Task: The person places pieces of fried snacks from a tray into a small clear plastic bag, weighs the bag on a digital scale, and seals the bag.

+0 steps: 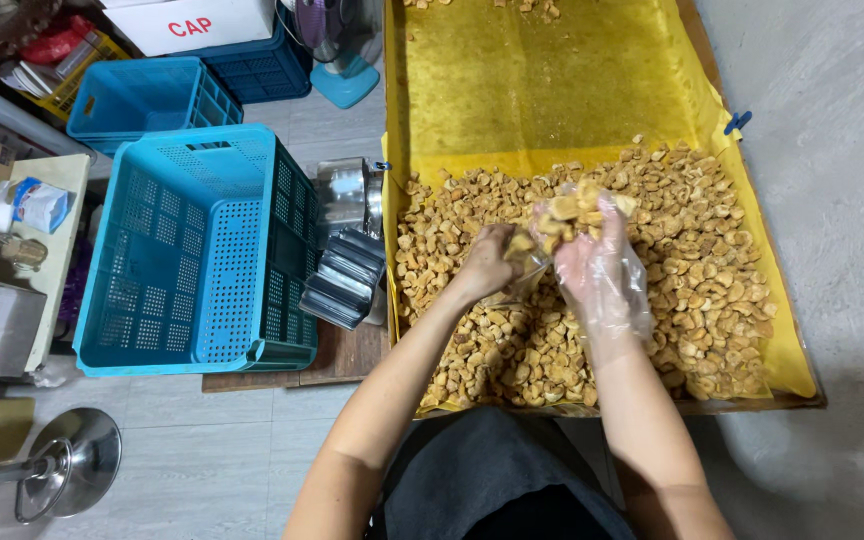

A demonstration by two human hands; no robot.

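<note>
A wide tray lined with yellow paper (552, 90) holds a heap of small golden-brown fried snack pieces (702, 270) in its near half. My right hand (592, 262), in a loose clear plastic glove, is raised over the heap with a handful of the snack pieces (574, 208) in its fingers. My left hand (487, 262), bare, sits just left of it and pinches a small clear bag (524, 270) with a few pieces showing at its mouth. The two hands almost touch.
A large blue perforated crate (192, 250) stands left of the tray, a second blue crate (142, 95) behind it. A stack of dark pouches (347, 280) and a shiny metal container (347, 190) lie between crate and tray. A metal stool base (62, 465) is at lower left.
</note>
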